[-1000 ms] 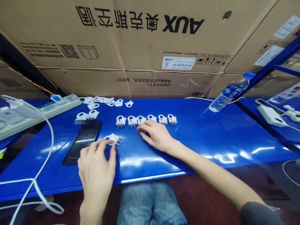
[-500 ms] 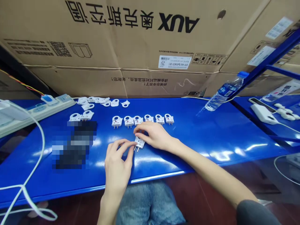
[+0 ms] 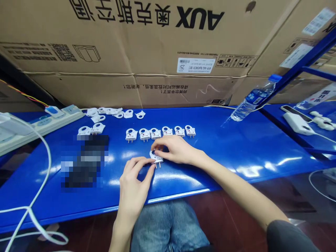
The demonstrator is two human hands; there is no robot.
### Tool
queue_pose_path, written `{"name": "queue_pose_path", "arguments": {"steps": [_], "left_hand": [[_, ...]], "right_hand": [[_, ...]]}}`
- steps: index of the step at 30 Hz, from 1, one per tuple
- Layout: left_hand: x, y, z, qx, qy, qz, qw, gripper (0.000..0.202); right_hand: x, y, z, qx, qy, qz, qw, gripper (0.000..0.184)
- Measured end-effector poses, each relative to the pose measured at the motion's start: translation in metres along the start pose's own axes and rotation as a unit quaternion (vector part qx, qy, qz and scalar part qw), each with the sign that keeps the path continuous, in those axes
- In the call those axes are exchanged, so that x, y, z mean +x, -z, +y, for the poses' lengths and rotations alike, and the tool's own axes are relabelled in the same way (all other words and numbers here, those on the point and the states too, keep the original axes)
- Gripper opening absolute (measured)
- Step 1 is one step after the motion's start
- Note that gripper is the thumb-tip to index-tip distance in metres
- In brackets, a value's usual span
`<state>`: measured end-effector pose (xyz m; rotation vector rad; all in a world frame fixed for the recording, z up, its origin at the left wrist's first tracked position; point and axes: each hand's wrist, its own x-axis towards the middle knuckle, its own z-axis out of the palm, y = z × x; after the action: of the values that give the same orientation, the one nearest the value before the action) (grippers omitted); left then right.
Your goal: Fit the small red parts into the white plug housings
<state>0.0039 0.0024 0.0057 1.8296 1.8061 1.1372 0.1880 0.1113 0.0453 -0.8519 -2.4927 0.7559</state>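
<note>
A small white two-pin plug (image 3: 156, 158) lies low over the blue table (image 3: 236, 147), pins pointing toward me. My left hand (image 3: 135, 183) pinches its near left edge with thumb and fingers. My right hand (image 3: 176, 149) grips its far side with curled fingers. Just behind the hands stands a row of several matching white plugs (image 3: 160, 132). More white plug shells (image 3: 115, 112) lie scattered at the back left, and two sit beside them (image 3: 90, 130).
A white power strip (image 3: 39, 124) with a white cable (image 3: 39, 189) runs along the left. A blurred dark object (image 3: 85, 161) lies left of my hands. A water bottle (image 3: 252, 99) lies at the back right. Large cardboard boxes (image 3: 157, 52) wall off the rear.
My left hand carried the plug from the left to the middle, where my right hand came back from the row and took hold of it too. The camera view shifted slightly.
</note>
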Motion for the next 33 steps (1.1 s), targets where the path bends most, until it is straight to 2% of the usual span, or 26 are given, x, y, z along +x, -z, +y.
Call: {"name": "queue_pose_path", "arguments": {"steps": [11,27,33], "left_hand": [[-0.0028,0.0000,0.0004,0.010,-0.020,0.000,1.000,0.017],[-0.0032,-0.0011,-0.0001,0.016,-0.036,0.010,0.999,0.017],[-0.0032,-0.0004,0.0009,0.020,-0.034,0.007,0.999,0.018]], "right_hand": [[0.0002,-0.0001,0.0001,0.001,0.026,-0.027,0.999,0.016],[-0.0013,-0.0038,0.0002,-0.013,0.023,-0.042,0.999,0.020],[-0.0021,-0.0037,0.0012,-0.021,0.026,-0.008,0.999,0.026]]}}
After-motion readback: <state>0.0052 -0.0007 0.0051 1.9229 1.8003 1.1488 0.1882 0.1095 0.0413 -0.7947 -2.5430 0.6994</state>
